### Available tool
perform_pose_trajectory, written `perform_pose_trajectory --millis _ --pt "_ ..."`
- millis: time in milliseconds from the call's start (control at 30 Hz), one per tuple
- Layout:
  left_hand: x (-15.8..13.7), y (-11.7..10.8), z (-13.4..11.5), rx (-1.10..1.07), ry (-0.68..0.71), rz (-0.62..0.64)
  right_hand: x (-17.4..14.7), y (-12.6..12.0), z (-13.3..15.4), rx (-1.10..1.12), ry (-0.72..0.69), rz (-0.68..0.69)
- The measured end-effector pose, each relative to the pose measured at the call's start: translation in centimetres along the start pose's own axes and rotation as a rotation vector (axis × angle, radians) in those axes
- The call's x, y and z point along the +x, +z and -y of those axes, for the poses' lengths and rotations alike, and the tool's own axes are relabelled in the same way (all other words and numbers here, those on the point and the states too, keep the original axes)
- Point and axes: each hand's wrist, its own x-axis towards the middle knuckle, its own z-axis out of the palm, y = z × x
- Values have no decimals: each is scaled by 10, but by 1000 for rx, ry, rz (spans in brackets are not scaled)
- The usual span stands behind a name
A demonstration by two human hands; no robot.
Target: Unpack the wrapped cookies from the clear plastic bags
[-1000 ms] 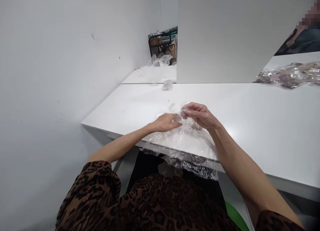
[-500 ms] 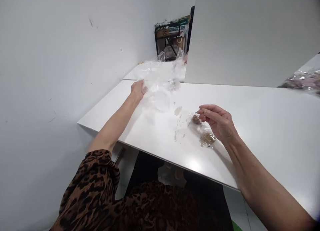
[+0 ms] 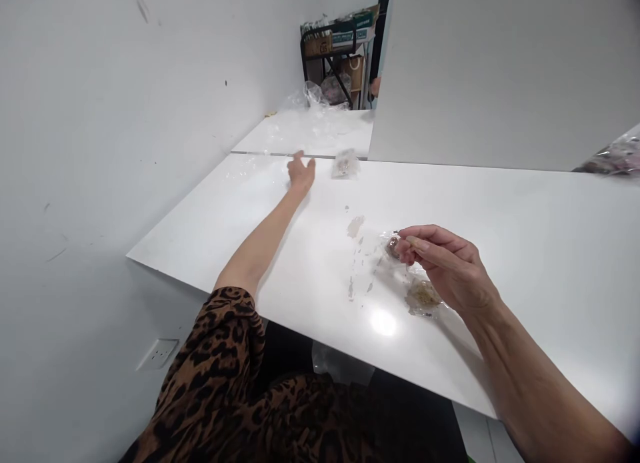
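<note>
My left hand point(image 3: 301, 173) reaches over the far left of the white table point(image 3: 200, 213), its fingers spread and holding nothing. Just to its right lies a small clear packet point(image 3: 346, 165) with something pale inside. Thin clear plastic film point(image 3: 313, 113), perhaps a bag, lies crumpled beyond this hand; its edges are hard to make out. My right hand point(image 3: 447, 266) pinches a small clear packet with a brown lump in it point(image 3: 393, 248) between thumb and fingertips. Below that, partly behind the hand, another clear packet with yellowish-brown contents point(image 3: 424, 295) rests on the tabletop.
Greyish smears point(image 3: 355, 227) mark the tabletop left of my right hand. A tall white panel point(image 3: 495, 69) stands along the back. A black rack with boxes point(image 3: 333, 46) is behind the far table. Part of another person's hand point(image 3: 375, 87) shows beside the panel. Plastic-wrapped items point(image 3: 617, 157) lie far right.
My left hand has let go of the clear plastic, which now lies further back, and has moved right with its fingers opened. My right hand is slightly lower, still at the brown lump's packet.
</note>
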Motion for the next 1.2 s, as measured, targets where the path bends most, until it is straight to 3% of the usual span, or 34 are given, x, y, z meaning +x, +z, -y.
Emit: perform_pose_trajectory --millis 167,267,367,500,600,767,900,967,1100,1200 --pt "-20 63 -6 291 98 264 1 2 -2 12 38 -3" --pt "-23 87 -9 439 122 323 3 2 -3 14 49 -7" --pt "-25 94 -6 515 191 312 4 1 -3 26 42 -15" --pt "-31 80 -2 324 202 256 5 1 -1 48 32 -38" --pt "-47 62 -7 -22 45 253 7 1 0 59 25 -62" --pt "-110 25 -22 -539 -236 481 15 -2 -8 24 -13 -185" --pt "-162 -2 -30 -566 -272 705 22 -11 -16 -137 -162 -314" --pt "-179 -10 -32 -508 -252 777 23 -17 -16 -186 -190 -304" --pt "-198 -11 -31 -500 -296 805 23 -18 -11 -105 -136 -149" --pt "-206 -8 -28 -625 -410 804 25 -13 -12 37 -106 -171"
